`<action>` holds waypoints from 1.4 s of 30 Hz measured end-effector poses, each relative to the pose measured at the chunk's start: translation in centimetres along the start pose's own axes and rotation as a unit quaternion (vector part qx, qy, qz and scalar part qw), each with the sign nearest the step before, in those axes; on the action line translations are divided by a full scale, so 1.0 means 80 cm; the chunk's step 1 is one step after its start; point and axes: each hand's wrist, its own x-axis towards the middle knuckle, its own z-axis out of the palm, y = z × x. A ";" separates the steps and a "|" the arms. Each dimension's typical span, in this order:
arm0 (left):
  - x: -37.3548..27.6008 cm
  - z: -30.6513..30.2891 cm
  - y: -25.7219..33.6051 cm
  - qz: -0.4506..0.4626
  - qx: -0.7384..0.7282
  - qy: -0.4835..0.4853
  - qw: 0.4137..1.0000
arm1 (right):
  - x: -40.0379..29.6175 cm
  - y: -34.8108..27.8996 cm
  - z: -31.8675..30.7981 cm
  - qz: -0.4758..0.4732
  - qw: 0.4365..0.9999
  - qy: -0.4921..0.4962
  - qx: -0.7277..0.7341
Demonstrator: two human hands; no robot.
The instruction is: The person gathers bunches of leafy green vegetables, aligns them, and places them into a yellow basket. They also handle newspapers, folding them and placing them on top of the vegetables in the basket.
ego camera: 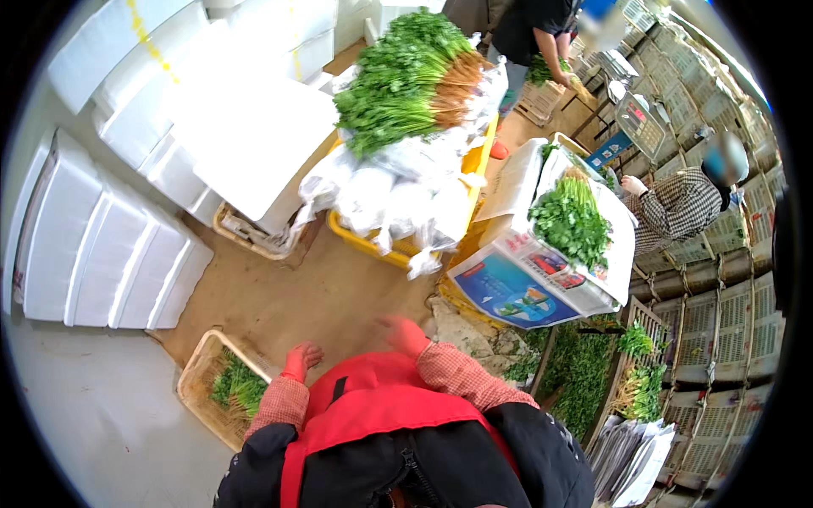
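Observation:
My left hand (303, 360), in a red glove, hangs over the floor at the left of my red apron (387, 400). Its fingers are loosely bent around nothing. My right hand (405, 334), gloved in red too, is blurred in front of my waist, with a finger stretched out and nothing visible in it. Nearest the left hand is a plastic basket (197, 374) holding green leafy bunches (238, 388). Ahead stands a yellow crate (365, 241) topped with white plastic bags (387, 197) and a large heap of leafy greens with brown roots (406, 82).
White foam boxes (108, 247) are stacked at left. On the right, a bunch of greens (571, 219) lies on a paper-covered stand (521, 286), near a weighing scale (640, 124). One person (673, 206) is beside it; another (533, 32) handles greens behind. Stacked crates (730, 317) line the right.

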 end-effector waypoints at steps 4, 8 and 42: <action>-0.018 0.165 0.028 -0.003 0.147 -0.102 0.984 | -0.022 0.054 -0.088 0.056 0.994 0.035 0.082; 0.006 0.335 0.033 -0.028 0.366 -0.209 0.906 | -0.028 0.125 -0.192 0.068 0.992 0.087 0.068; 0.106 0.695 0.091 0.043 0.447 -0.375 0.811 | -0.055 0.194 -0.394 0.139 0.955 0.244 0.093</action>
